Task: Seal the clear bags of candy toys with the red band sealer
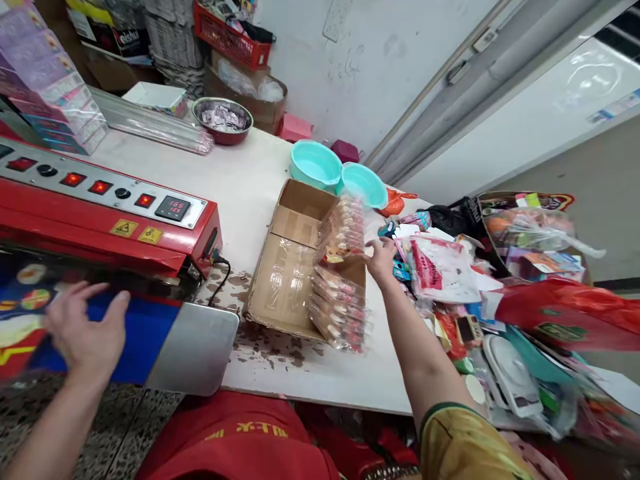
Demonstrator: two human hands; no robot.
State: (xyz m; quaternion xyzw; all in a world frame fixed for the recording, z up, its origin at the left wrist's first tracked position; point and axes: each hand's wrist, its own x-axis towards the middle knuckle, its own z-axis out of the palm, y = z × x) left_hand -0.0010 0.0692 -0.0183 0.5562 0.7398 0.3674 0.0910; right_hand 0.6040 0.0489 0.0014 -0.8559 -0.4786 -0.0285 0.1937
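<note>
My left hand point(87, 330), slightly blurred, is over the blue belt point(145, 337) of a red sealing machine point(105, 220), thumb and fingers apart. Beside its fingers lies a colourful printed plastic packet point(23, 317), cut off by the left edge. My right hand point(381, 260) reaches to the right side of an open cardboard box point(287, 287), its fingers loosely bent and apart. Clear packets with red and pale contents stand in two rows along that side, a far row point(345, 227) and a near row point(337, 310). The fingertips are close to the far row; contact is unclear.
Two turquoise basins point(315, 163) stand behind the box. A metal bowl point(223, 120) of small sachets and long clear plastic sheets point(150, 123) lie farther left. Cluttered bags and packaging point(440, 267) cover the right side. A metal plate point(200, 350) extends from the belt.
</note>
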